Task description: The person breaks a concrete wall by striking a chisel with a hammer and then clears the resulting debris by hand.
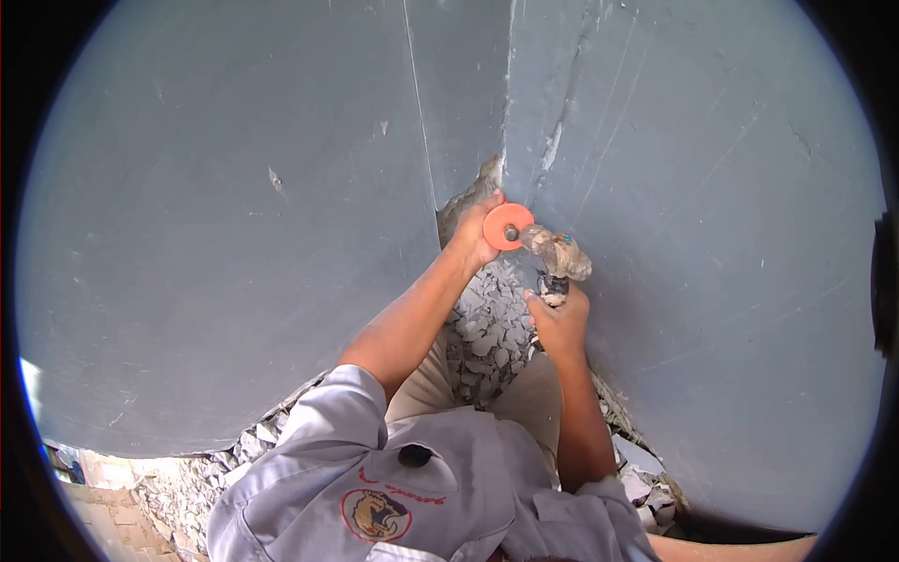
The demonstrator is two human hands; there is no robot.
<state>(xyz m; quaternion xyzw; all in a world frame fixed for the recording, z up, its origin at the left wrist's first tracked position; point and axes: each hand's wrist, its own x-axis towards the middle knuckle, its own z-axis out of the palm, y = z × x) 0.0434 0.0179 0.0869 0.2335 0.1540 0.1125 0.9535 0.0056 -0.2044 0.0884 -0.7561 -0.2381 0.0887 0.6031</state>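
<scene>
Close to the wall corner, my left hand (pixel 476 234) is closed around a chisel whose round orange guard (pixel 500 237) faces up. The metal end of the chisel (pixel 511 232) shows at the guard's middle. My right hand (pixel 562 323) grips the dark handle of a hammer (pixel 559 257). The hammer's head looks crusted and sits just right of the guard, very near the chisel end. Behind my left hand is a rough chipped patch (pixel 465 201) low in the corner. The chisel's tip is hidden.
Grey walls (pixel 253 215) rise on the left and on the right (pixel 721 281), meeting at the corner. Broken grey chips (pixel 487 323) lie between my legs. More rubble (pixel 646 478) lies along the right wall's foot, and some at the lower left.
</scene>
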